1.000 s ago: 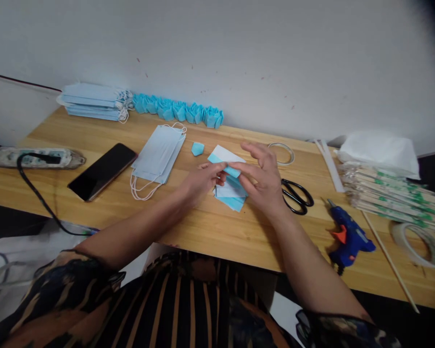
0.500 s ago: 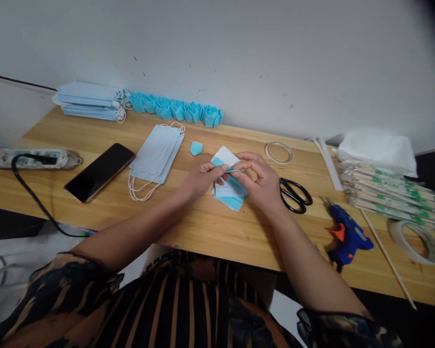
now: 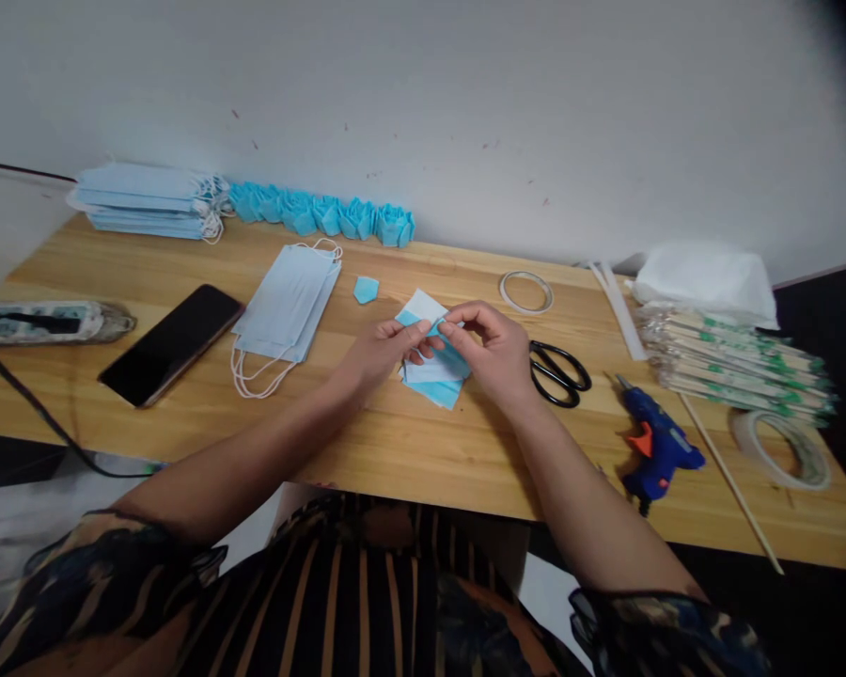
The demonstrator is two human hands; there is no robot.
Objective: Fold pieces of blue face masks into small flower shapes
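Note:
My left hand (image 3: 387, 350) and my right hand (image 3: 492, 350) meet above the middle of the table. Between their fingertips they pinch a small piece of light blue material (image 3: 435, 328), partly hidden by the fingers. Beneath them lies a small pile of blue and white cut pieces (image 3: 433, 390). Left of the pile, a small folded blue piece (image 3: 366, 290) rests on the wood. Two flat masks (image 3: 289, 301) with white ear loops lie further left. Black-handled scissors (image 3: 560, 373) are just right of my right hand, their blades hidden.
Along the wall stand a mask stack (image 3: 145, 199) and a row of blue folded flowers (image 3: 324, 214). A phone (image 3: 171, 345) and power strip (image 3: 102, 322) lie left. At right are a glue gun (image 3: 657, 442), tape rolls (image 3: 526, 309), glue sticks (image 3: 618, 310) and packaged sticks (image 3: 737, 362).
The whole view has shifted, so the table items appear further left. My right fingers have closed in on the blue piece beside my left fingertips.

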